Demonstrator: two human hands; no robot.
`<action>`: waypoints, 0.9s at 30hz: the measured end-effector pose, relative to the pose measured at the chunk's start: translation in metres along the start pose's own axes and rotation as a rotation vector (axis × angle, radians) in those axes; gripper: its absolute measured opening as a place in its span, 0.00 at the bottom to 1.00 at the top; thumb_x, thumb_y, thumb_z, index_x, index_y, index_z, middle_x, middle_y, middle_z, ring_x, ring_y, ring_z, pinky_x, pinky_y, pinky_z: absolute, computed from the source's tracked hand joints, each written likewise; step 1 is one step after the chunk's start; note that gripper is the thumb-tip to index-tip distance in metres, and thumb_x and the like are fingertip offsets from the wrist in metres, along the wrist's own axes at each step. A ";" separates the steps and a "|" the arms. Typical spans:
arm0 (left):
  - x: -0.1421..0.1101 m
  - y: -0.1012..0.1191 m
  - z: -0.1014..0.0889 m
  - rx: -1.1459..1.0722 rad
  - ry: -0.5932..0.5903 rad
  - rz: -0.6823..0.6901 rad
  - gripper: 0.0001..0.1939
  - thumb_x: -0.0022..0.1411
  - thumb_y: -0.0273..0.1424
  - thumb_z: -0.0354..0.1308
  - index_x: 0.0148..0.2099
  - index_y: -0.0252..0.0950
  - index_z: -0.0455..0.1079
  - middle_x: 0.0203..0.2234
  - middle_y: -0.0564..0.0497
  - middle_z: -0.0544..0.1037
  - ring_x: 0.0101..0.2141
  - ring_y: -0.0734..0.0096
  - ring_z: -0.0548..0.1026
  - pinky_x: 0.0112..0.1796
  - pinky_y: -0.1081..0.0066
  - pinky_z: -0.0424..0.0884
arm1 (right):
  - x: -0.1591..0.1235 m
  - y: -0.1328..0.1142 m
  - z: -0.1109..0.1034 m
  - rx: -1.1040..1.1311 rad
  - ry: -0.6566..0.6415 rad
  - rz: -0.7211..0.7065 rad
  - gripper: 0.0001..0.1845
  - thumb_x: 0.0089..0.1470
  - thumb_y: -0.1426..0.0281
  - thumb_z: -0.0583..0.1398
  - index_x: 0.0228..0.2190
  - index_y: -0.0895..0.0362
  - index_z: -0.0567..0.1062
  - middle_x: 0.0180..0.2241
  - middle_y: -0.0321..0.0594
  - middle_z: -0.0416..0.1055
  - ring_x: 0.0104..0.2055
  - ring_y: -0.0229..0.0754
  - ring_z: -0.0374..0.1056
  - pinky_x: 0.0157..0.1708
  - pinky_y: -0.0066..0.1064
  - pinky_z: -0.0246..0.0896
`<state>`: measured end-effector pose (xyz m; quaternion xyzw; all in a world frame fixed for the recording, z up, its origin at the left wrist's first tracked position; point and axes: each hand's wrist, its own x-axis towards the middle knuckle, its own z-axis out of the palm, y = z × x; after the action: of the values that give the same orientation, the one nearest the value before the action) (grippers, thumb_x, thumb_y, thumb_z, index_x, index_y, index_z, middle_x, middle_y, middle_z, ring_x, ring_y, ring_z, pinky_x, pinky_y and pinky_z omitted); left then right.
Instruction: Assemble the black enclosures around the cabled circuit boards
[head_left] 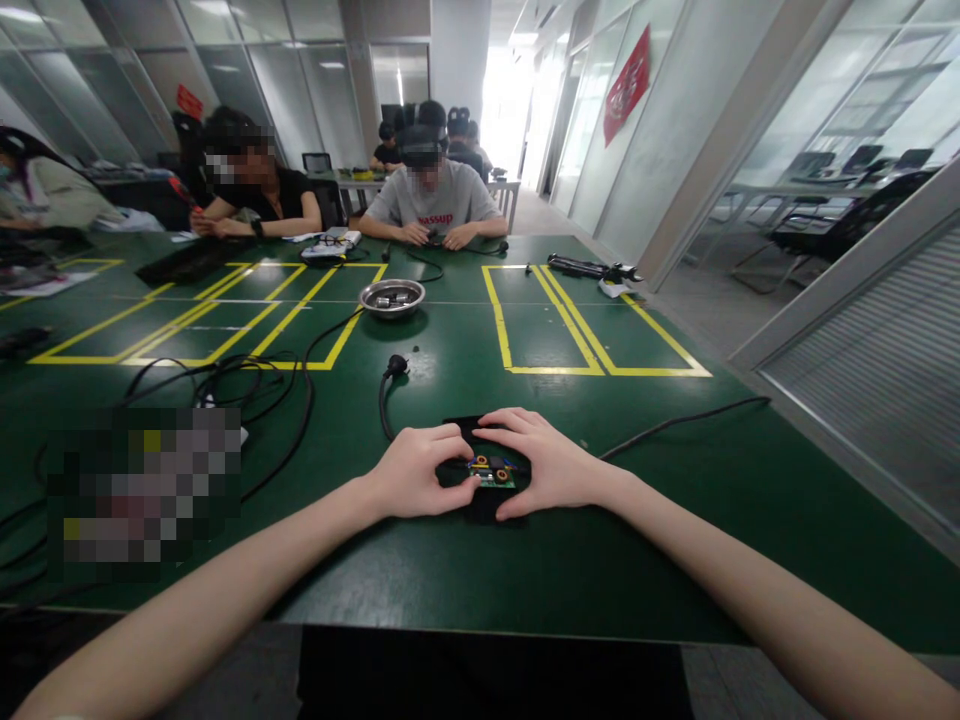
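Observation:
A small green circuit board [491, 478] with copper-coloured ring coils lies over a flat black piece [495, 512] on the green table in front of me. My left hand [420, 472] has its thumb and fingertips closed at the board's left end. From the other side, my right hand [559, 462] curves around the board and the black piece. Its thumb and fingers are wide apart; whether they touch the black edges is unclear. A black cable with a plug [396, 367] runs up behind my left hand. Another black cable [675, 418] stretches right from behind my right wrist.
A metal bowl [391, 299] with small metal parts stands beyond my hands. Tangled black cables [225, 375] lie to the left beside a blurred-out item [146, 490]. Yellow tape [555, 371] marks the green table [600, 600]. A person in grey [431, 195] works opposite.

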<state>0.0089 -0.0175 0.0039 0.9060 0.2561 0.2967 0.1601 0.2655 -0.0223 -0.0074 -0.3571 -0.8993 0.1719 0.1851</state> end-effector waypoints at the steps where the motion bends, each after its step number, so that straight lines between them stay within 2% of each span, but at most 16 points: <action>1: 0.000 0.000 0.000 -0.001 0.022 -0.013 0.06 0.63 0.34 0.61 0.38 0.36 0.75 0.30 0.51 0.78 0.29 0.70 0.76 0.29 0.73 0.68 | 0.000 0.000 0.000 -0.002 -0.003 0.000 0.55 0.39 0.48 0.77 0.64 0.53 0.71 0.65 0.55 0.65 0.67 0.64 0.60 0.66 0.59 0.55; 4: 0.001 -0.002 -0.001 0.008 0.015 -0.029 0.06 0.63 0.33 0.62 0.38 0.36 0.76 0.30 0.51 0.79 0.28 0.71 0.76 0.29 0.73 0.68 | 0.000 -0.002 -0.001 0.000 -0.003 -0.006 0.55 0.39 0.47 0.77 0.64 0.53 0.71 0.65 0.55 0.66 0.67 0.63 0.60 0.66 0.59 0.55; 8: 0.000 -0.007 -0.003 0.029 -0.134 -0.032 0.06 0.63 0.34 0.64 0.38 0.36 0.75 0.30 0.52 0.79 0.29 0.70 0.76 0.29 0.73 0.67 | 0.000 -0.002 0.000 0.019 0.017 -0.017 0.52 0.40 0.49 0.77 0.63 0.52 0.72 0.65 0.54 0.66 0.67 0.63 0.61 0.66 0.60 0.56; 10: -0.001 -0.009 -0.004 0.046 -0.165 -0.043 0.06 0.64 0.34 0.63 0.39 0.37 0.76 0.31 0.52 0.79 0.29 0.70 0.77 0.29 0.73 0.67 | 0.000 -0.002 0.000 0.021 0.033 -0.020 0.46 0.44 0.51 0.76 0.61 0.53 0.73 0.63 0.54 0.68 0.66 0.62 0.62 0.65 0.58 0.58; 14: -0.002 -0.017 -0.008 0.057 -0.185 -0.063 0.07 0.67 0.35 0.62 0.43 0.38 0.77 0.32 0.52 0.80 0.29 0.71 0.78 0.31 0.73 0.68 | 0.000 0.000 0.000 0.021 0.082 -0.036 0.33 0.50 0.57 0.74 0.55 0.52 0.77 0.59 0.51 0.72 0.62 0.58 0.66 0.61 0.56 0.64; 18: -0.002 -0.023 -0.012 0.068 -0.185 -0.083 0.07 0.69 0.35 0.62 0.44 0.39 0.79 0.30 0.53 0.79 0.29 0.71 0.78 0.31 0.74 0.67 | 0.001 -0.002 0.003 0.017 0.138 -0.033 0.26 0.52 0.61 0.72 0.52 0.52 0.78 0.55 0.50 0.73 0.59 0.57 0.68 0.59 0.55 0.66; 22: 0.000 -0.026 -0.012 0.129 -0.150 -0.110 0.08 0.70 0.35 0.61 0.42 0.38 0.79 0.30 0.52 0.79 0.30 0.70 0.78 0.31 0.74 0.66 | 0.002 -0.005 0.008 -0.001 0.176 0.000 0.23 0.53 0.63 0.72 0.50 0.53 0.79 0.53 0.49 0.74 0.57 0.56 0.68 0.58 0.56 0.67; 27: 0.000 -0.026 -0.012 0.133 -0.127 -0.127 0.07 0.69 0.35 0.62 0.41 0.38 0.78 0.33 0.52 0.78 0.32 0.70 0.78 0.33 0.73 0.69 | 0.004 -0.005 0.008 -0.032 0.197 0.029 0.20 0.55 0.61 0.71 0.48 0.53 0.80 0.50 0.48 0.76 0.52 0.54 0.70 0.53 0.53 0.70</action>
<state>-0.0083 0.0055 0.0022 0.9134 0.3216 0.2103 0.1342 0.2566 -0.0248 -0.0110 -0.3880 -0.8741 0.1245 0.2644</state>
